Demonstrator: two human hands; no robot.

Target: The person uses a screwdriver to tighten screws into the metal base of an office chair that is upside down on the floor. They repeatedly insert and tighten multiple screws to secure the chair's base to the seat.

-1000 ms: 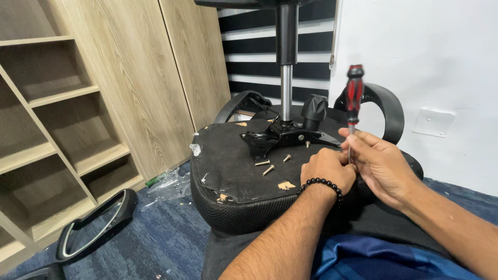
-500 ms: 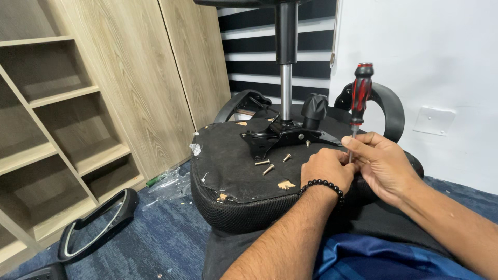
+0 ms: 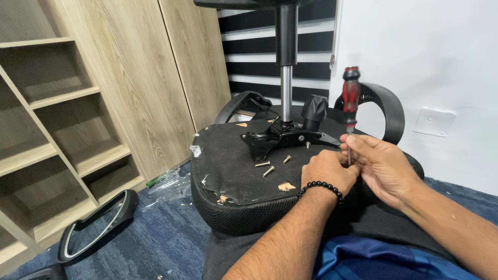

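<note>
Your right hand (image 3: 384,168) pinches the thin steel shaft of a red-and-black screwdriver (image 3: 350,98), which stands upright with its tip hidden between your two hands at the right edge of the upturned seat base. Your left hand (image 3: 328,171), a black bead bracelet (image 3: 322,187) on the wrist, is curled closed beside the shaft; what its fingers grip, if anything, cannot be made out.

The screwdriver looks light and rigid, its ribbed handle the natural place to take hold, while the bare shaft is likely slick. The seat base (image 3: 233,171) is bulky and probably heavy, its fabric underside soft and torn in spots. It rests on your lap with the black metal bracket (image 3: 282,139) and chrome gas column (image 3: 286,93) rising from its middle.

Three loose brass-coloured screws (image 3: 268,167) lie on the fabric just in front of the bracket, small and likely to roll. One screwdriver and one knob (image 3: 314,111) are visible. Two armrests (image 3: 384,106) curve behind the seat, and one detached armrest (image 3: 98,225) lies on the blue carpet (image 3: 155,238) near the wooden shelves (image 3: 57,135).
</note>
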